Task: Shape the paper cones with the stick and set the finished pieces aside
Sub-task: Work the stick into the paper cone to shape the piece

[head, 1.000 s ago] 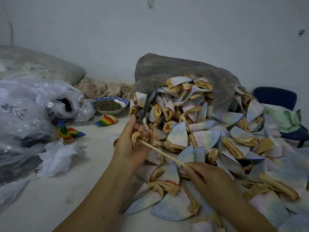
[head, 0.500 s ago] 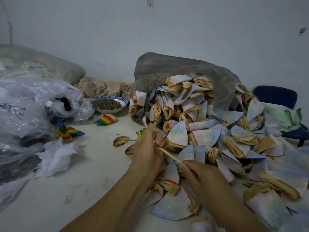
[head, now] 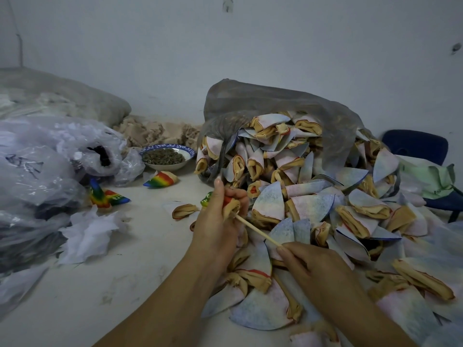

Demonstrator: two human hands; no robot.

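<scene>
Progress looks early. Only a few rainbow cones [head: 161, 179] lie set aside on the table [head: 100, 284], at about ten o'clock from the left hand [head: 216, 224]. One lies just in front of a blue-rimmed bowl [head: 167, 159], and the others lie nearer the clear plastic bags [head: 50, 159] at nine o'clock. I take these bright ones for the finished pieces. Against them stands a large heap of pale cones [head: 313, 196] with tan, crumpled mouths. It spills from a grey bag [head: 275, 108] at twelve o'clock and spreads over the table to three and five o'clock, apparently unshaped. One paper cone [head: 231, 206] is being worked at the centre. The left hand's grip is closed round it, forefinger pointing up, so most of it is hidden. The stick [head: 258, 230] runs from its tan mouth toward four o'clock, where the right hand [head: 313, 266] holds the near end in a pinching grip. How deep the tip sits inside cannot be seen. By my reckoning this piece is mid-shaping and nearly the whole heap is left.
</scene>
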